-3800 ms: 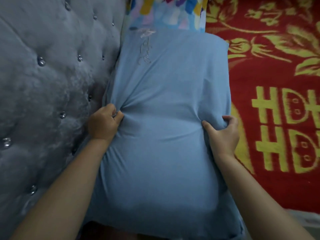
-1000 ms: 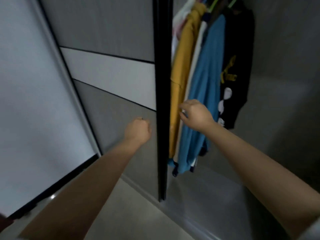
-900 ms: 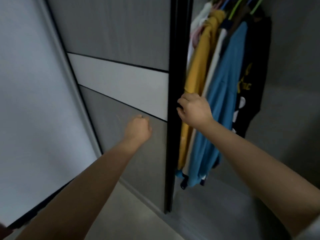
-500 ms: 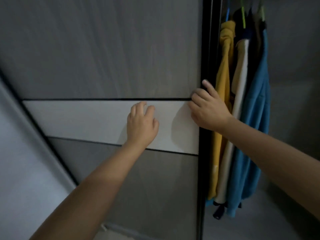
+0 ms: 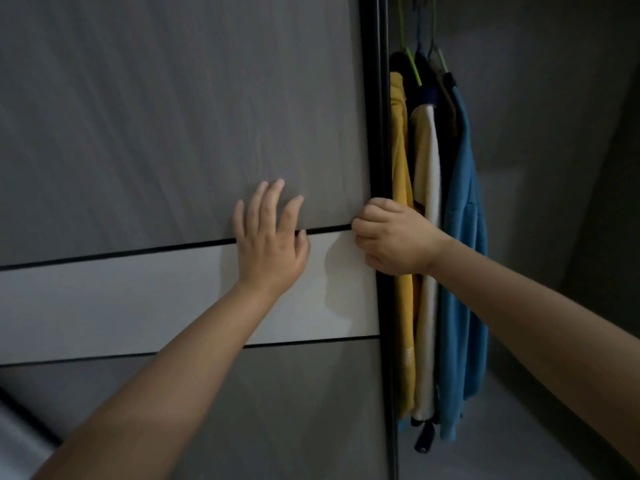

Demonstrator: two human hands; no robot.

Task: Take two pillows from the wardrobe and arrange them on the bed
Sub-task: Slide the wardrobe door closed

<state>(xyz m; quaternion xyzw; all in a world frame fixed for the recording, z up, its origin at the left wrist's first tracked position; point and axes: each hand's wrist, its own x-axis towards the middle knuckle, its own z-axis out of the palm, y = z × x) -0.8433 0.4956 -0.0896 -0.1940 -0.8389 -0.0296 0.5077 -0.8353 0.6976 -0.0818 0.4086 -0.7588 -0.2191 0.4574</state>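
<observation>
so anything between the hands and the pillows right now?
Yes. The sliding door covers most of the wardrobe; the left hand lies flat on it and the right hand grips its edge. Only hanging clothes show in the open gap, and no pillow is visible.

The scene is dim and greyish, with a soft, grainy look. The brightest patch is the white band [image 5: 104, 303] across the door [image 5: 173, 116], lit from the near left. The left hand [image 5: 268, 244] and right hand [image 5: 391, 237] cast faint shadows on that band. The wardrobe interior [image 5: 554, 168] at far right sinks into darkness. Straight edges bow near the frame's borders, and the near forearms look slightly blurred.
</observation>
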